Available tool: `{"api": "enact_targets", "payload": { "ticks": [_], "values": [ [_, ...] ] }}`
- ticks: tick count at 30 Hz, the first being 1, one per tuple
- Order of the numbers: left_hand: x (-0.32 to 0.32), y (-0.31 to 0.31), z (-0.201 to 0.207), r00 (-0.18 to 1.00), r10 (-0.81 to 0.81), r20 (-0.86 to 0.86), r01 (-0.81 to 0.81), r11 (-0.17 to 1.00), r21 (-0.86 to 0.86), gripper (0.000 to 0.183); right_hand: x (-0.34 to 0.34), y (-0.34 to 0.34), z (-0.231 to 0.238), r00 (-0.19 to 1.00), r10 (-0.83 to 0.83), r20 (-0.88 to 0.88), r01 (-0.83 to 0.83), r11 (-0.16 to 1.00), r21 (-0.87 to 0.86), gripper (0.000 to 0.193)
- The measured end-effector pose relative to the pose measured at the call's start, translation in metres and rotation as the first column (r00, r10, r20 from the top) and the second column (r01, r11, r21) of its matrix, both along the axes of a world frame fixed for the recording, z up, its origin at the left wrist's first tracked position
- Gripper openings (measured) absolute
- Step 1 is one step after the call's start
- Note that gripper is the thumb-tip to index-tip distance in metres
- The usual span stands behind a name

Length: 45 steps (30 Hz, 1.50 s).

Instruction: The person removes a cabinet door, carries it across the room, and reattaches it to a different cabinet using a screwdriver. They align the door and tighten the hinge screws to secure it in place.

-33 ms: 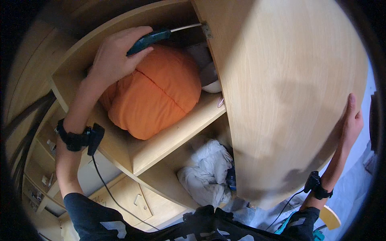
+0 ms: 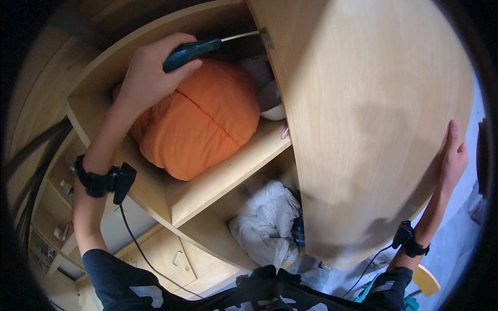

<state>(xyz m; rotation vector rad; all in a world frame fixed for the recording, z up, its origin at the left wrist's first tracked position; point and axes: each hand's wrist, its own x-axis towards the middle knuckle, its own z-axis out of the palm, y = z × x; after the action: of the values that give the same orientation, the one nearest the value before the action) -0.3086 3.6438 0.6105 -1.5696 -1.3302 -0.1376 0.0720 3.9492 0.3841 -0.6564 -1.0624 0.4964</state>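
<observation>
My left hand [image 2: 150, 75] is closed round the dark green handle of a screwdriver [image 2: 191, 54]. Its thin metal shaft runs right to a small metal hinge [image 2: 266, 39] on the inner edge of the wooden cabinet door [image 2: 373, 135]; whether the tip sits in a screw is too small to tell. At the door's outer edge, my right hand [image 2: 455, 158] grips with the thumb on the near face and the fingers mostly hidden behind. Just under my left hand, a bulky orange cloth bundle [image 2: 202, 122] fills much of the upper shelf.
Crumpled white cloth [image 2: 267, 223] lies in the lower compartment beside a dark blue object [image 2: 298, 228]. A white rounded item [image 2: 273, 106] stands behind the orange bundle. Black cables [image 2: 39, 160] hang at the left. A thin cord [image 2: 137, 241] trails from my left wristband [image 2: 104, 176].
My left hand has turned very slightly on the screwdriver handle, its thumb shifting a little to the right. My right hand and the door look unmoved.
</observation>
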Motion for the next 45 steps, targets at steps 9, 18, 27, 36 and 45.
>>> {"api": "enact_targets", "payload": {
  "ticks": [9, 18, 27, 36, 45],
  "values": [
    [0.005, -0.002, 0.015, -0.285, 0.17, 0.943, 0.471, 0.882, -0.017, 0.044, -0.002, -0.005, 0.005, 0.997, -0.049, 0.056, 0.05, 0.999, -0.017, 0.049],
    [-0.001, 0.005, 0.005, 1.0, 0.005, -0.001, -0.006, 0.996, -0.094, 0.036, 0.001, -0.003, 0.004, 0.994, -0.08, 0.076, 0.081, 0.997, -0.011, 0.052],
    [0.005, 0.005, 0.017, -0.089, -0.088, 0.992, 0.309, 0.944, 0.112, 0.039, 0.0, -0.003, 0.005, 0.994, -0.089, 0.069, 0.091, 0.996, -0.023, 0.052],
    [-0.002, 0.017, -0.002, 0.428, 0.116, 0.896, 0.072, 0.984, -0.162, 0.032, 0.0, 0.001, 0.003, 0.999, -0.045, 0.022, 0.045, 0.999, 0.005, 0.049],
    [0.009, 0.017, 0.002, 0.956, -0.01, -0.293, 0.041, 0.994, 0.101, 0.032, 0.003, 0.003, 0.002, 0.995, -0.081, 0.052, 0.083, 0.995, -0.051, 0.051]
  ]
}}
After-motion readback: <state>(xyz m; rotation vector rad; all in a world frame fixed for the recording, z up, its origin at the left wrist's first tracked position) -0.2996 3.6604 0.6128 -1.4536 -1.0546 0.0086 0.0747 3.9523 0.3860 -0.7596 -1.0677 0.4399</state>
